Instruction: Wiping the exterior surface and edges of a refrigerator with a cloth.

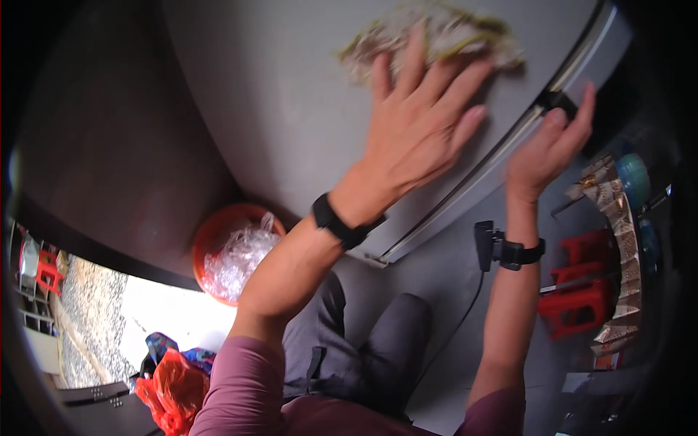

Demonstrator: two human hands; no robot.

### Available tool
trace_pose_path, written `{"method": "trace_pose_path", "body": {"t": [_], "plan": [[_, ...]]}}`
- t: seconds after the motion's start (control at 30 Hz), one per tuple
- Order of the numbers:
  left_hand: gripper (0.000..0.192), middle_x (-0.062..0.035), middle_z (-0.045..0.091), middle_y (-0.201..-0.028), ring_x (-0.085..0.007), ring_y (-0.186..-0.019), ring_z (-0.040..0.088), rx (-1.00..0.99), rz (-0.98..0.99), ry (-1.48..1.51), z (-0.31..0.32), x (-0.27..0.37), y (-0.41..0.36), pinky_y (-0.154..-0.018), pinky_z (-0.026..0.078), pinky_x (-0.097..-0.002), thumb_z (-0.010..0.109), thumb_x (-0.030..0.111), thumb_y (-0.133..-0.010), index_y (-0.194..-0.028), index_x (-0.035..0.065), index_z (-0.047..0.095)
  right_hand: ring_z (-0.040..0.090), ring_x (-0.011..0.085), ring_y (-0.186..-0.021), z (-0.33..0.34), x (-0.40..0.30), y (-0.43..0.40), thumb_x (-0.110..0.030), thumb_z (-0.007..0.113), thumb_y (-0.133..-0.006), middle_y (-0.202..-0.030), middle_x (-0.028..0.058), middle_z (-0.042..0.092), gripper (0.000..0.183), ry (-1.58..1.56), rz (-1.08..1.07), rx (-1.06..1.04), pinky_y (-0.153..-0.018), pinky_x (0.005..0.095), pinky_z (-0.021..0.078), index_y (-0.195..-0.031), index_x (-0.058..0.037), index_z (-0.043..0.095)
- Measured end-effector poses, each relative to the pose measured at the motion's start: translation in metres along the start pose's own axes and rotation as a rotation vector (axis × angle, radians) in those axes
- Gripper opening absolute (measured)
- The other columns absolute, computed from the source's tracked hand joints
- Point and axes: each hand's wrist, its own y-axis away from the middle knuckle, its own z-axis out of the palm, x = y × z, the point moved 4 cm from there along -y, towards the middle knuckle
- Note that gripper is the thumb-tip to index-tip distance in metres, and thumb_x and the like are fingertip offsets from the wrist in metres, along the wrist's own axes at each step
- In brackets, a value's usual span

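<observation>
My left hand [420,128] lies with spread fingers on a crumpled, pale cloth with yellow-green edges [436,41], pressing it against a smooth grey panel [305,109] that looks like the side of a refrigerator. The cloth and fingertips are somewhat blurred. At the panel's right edge, my right hand [551,144] is beside a door edge [485,163] with a dark seam, close to a small black part [559,102]. Its thumb and one finger are apart; the other fingers are hidden, so its grip is unclear. Both wrists wear black straps, the right one with a cabled device.
An orange tub [202,245] of crumpled clear plastic stands below the panel, by a dark wall [125,147]. A red plastic bag [177,387] is at lower left. Red stools [583,305] stand at right beside a table edge with a patterned brown cover [627,272].
</observation>
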Motion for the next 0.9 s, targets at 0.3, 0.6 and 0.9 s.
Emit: {"method": "trace_pose_path", "body": {"t": [0.3,0.6,0.9], "plan": [[0.056,-0.0079,0.058,-0.133,-0.0403,-0.138,0.041,-0.231,-0.143,0.022,0.040,0.001,0.147,-0.104,0.034,-0.0607,0.069,0.030,-0.088,-0.140,0.0190,0.055,0.052,0.0330,-0.122,0.000,-0.003,0.002,-0.018,0.048,-0.102,-0.143,0.0225,0.043,0.050,0.104,-0.014,-0.036,-0.102,0.0405,0.0442,-0.149,-0.0021,0.042],[0.069,-0.0119,0.054,-0.134,-0.0374,-0.127,0.047,-0.359,-0.188,0.123,0.013,-0.003,0.164,-0.111,0.031,-0.0599,0.070,0.022,-0.079,-0.144,0.0136,0.049,0.059,0.0224,-0.119,0.001,-0.081,0.092,-0.014,0.057,-0.090,-0.133,0.0043,0.062,0.037,-0.035,-0.755,-0.743,-0.106,0.0371,0.0447,-0.126,-0.0180,0.068],[0.048,-0.0137,0.060,-0.132,-0.0354,-0.131,0.051,-0.221,-0.385,0.293,-0.060,-0.023,0.202,-0.109,0.039,-0.0498,0.066,0.003,-0.080,-0.127,0.0080,0.061,0.056,0.0146,-0.125,0.012,-0.050,0.111,-0.012,0.059,-0.093,-0.140,-0.0040,0.059,0.040,0.157,-0.785,-0.704,-0.108,0.0333,0.0414,-0.132,-0.0205,0.066]]}}
